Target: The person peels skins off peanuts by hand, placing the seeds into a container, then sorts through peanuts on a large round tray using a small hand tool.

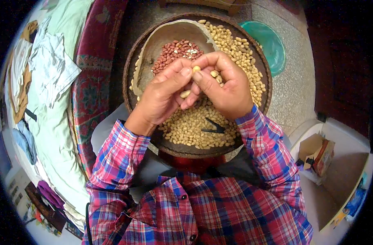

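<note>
My left hand (165, 93) and my right hand (227, 85) meet at the fingertips, both closed on a pale peanut (196, 69). More unshelled peanuts (215, 74) are tucked in the curled fingers of my right hand. Another peanut in its shell (185, 94) rests by the fingers of my left hand. Just beyond the hands, red shelled kernels (172, 53) lie in a beige scoop-like bowl (150, 45). That bowl stands in a large round basket (269, 87) filled with unshelled peanuts (186, 130). On them lies a black V-shaped tool (214, 127).
A green basin (275, 49) stands on the speckled floor (296, 77), right of the basket. At left is a bed with a pale green sheet (51, 134) and crumpled clothes (55, 61). An open white box (341, 188) is at lower right.
</note>
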Tool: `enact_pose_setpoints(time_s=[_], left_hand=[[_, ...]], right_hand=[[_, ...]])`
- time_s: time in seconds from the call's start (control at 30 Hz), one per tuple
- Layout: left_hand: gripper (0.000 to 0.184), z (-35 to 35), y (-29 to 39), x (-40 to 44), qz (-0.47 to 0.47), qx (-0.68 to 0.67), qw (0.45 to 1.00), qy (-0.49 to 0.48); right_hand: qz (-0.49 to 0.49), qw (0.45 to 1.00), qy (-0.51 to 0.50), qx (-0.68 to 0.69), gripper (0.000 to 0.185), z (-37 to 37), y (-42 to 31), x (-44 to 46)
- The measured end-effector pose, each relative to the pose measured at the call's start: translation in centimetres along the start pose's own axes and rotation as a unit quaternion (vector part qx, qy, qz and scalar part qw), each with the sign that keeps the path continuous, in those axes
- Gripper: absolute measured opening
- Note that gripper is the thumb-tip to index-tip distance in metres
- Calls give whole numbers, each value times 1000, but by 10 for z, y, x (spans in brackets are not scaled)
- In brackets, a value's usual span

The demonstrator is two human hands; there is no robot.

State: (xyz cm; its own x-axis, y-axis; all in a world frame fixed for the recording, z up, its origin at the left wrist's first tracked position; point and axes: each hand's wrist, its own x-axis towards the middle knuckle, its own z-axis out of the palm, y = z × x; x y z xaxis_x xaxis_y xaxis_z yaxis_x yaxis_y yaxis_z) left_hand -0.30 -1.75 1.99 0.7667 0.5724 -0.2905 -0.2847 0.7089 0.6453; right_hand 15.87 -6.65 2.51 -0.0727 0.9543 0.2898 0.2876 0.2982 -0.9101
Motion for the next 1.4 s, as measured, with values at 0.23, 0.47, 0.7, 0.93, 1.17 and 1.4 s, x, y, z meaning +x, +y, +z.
enact_pose_setpoints(time_s=[0.23,0.47,0.7,0.93,1.17,1.4], left_hand=[[25,2,-6,-5,-26,-25,999,-3],[27,8,-8,-11,-41,-68,996,-33],[26,7,-12,-10,-36,-82,996,-29],[38,6,-7,4,-17,-104,994,39],[44,1,-10,5,-31,-133,989,59],[32,-10,-12,3,-37,-83,994,56]], right_hand=[[113,991,36,54,21,6,-12,-3],[91,994,64,19,13,9,-23,-5],[62,988,140,-2,10,17,-14,-12],[147,958,148,194,10,17,-10,-2],[129,989,75,-15,8,14,5,-2],[222,966,43,125,9,9,1,0]])
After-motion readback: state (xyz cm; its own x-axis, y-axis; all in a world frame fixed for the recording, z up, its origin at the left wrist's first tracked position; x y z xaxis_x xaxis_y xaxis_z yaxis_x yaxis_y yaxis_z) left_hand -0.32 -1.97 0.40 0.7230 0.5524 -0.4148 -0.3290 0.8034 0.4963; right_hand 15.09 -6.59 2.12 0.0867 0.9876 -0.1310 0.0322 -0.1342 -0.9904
